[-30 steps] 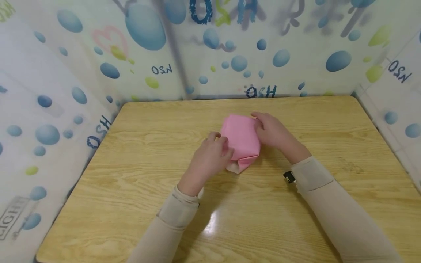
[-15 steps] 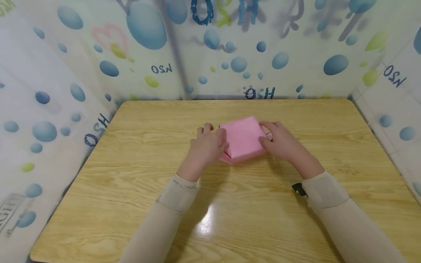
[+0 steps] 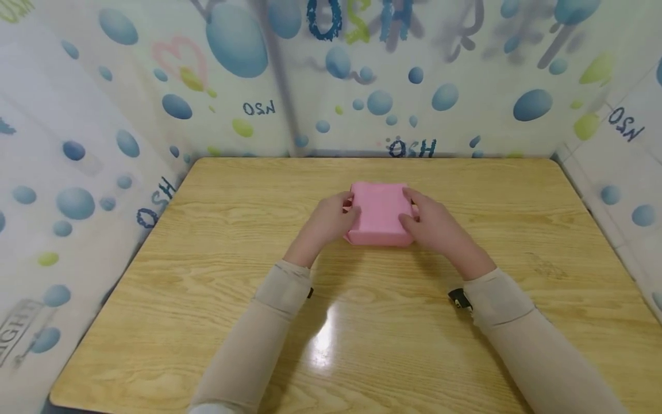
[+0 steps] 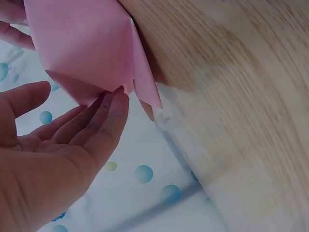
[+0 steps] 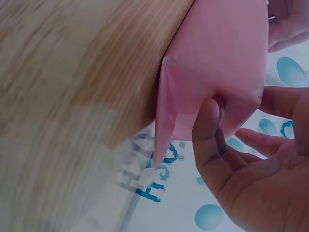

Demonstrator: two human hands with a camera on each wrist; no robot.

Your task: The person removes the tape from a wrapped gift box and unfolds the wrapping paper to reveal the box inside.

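Observation:
A pink paper-wrapped box (image 3: 380, 207) lies flat on the wooden table, its long front side facing me. My left hand (image 3: 328, 219) holds its left end, the thumb near the top edge. In the left wrist view several fingers (image 4: 113, 108) press against the folded paper there, beside a loose pointed flap (image 4: 147, 79). At the opposite end my right hand (image 3: 437, 227) grips with its thumb on the top. One finger (image 5: 206, 121) pushes into the end fold in the right wrist view, where another flap (image 5: 165, 113) sticks out. The inner folds are partly hidden by the fingers.
The wooden table (image 3: 217, 276) reaches out around the box on all sides. Behind it and at both sides stand walls (image 3: 289, 69) patterned with blue and green drops. A dark wrist device (image 3: 459, 298) sits at the right sleeve cuff.
Both hands have turned the pink box, first anticlockwise, then back until its edges sit square to the table. The crumpled end that faced me is now at the side.

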